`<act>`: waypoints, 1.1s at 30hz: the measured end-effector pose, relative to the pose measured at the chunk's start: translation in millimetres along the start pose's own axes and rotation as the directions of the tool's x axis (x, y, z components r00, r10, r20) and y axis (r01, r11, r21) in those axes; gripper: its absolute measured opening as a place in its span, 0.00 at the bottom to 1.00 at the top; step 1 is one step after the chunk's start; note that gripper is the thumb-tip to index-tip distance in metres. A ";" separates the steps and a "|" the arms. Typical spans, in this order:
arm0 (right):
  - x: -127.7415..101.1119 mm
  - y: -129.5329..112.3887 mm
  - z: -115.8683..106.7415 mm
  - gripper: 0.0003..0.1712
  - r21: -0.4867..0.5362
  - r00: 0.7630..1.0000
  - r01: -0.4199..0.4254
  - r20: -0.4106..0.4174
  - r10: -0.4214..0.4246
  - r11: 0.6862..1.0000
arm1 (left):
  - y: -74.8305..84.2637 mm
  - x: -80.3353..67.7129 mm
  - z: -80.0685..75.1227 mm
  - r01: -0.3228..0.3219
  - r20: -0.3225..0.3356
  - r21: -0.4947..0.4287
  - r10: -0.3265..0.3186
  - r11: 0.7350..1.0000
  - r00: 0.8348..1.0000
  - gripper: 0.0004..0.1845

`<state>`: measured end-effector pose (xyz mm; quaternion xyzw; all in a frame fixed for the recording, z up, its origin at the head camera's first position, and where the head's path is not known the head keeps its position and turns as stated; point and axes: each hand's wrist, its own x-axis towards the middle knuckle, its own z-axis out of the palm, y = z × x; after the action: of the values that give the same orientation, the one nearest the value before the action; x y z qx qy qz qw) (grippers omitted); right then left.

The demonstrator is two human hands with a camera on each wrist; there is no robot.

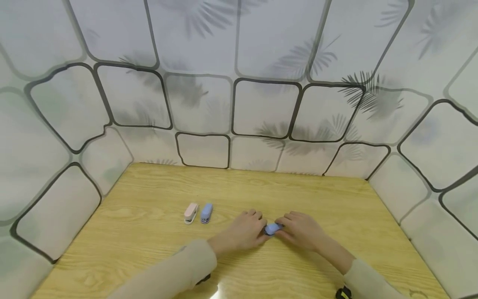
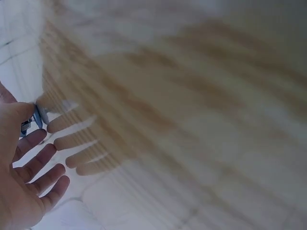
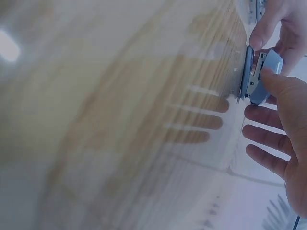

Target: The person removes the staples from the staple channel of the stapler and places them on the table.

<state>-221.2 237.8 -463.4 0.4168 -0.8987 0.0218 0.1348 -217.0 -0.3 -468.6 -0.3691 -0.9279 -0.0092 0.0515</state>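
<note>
Two beige sleeves (image 1: 179, 270) come in from the bottom edge of the head view, nearest the camera, and lead to both hands meeting over the middle of the wooden worktop (image 1: 142, 249). Between them sits a small blue stapler (image 1: 273, 228). The left hand (image 1: 242, 230) touches its left end and the right hand (image 1: 300, 230) its right end, and both hide most of it from above.

Well to the left, clear of the hands, a pink stapler (image 1: 191, 213) and a second blue stapler (image 1: 206, 213) lie just beside each other. Walls with a panel and palm-leaf pattern (image 1: 261, 104) close in the worktop on three sides.

The wrist cameras show what the head view hides. In the right wrist view the stapler's metal underside and blue shell appear, pinched between the right thumb and the fingertip (image 3: 259, 40) above it, while the other fingers hang loosely spread. The left wrist view is blurred; there the left hand (image 2: 21, 177) seems to pinch the stapler's end (image 2: 34, 120) with thumb and forefinger, the remaining fingers relaxed. Neither wrist view takes in the two staplers at the left.
</note>
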 end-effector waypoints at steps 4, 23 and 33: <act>-7.5 2.6 -1.9 0.15 0.011 0.999 -0.033 0.010 0.033 0.999 | 6.7 6.5 2.0 0.005 0.008 -0.013 -0.005 1.000 1.000 0.20; -13.1 5.4 -4.1 0.24 -0.093 0.997 0.027 -0.067 -0.033 0.995 | 16.9 12.1 10.5 0.077 -0.013 -0.064 -0.078 0.995 0.997 0.19; -10.0 3.2 -0.2 0.22 -0.150 0.988 0.085 -0.118 -0.103 0.985 | 18.1 10.7 9.5 0.083 -0.021 -0.051 -0.084 0.995 0.996 0.19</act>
<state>-217.4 247.4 -465.6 0.4459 -0.8668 -0.0235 0.2219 -213.2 20.7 -477.3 -0.3311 -0.9413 -0.0390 0.0525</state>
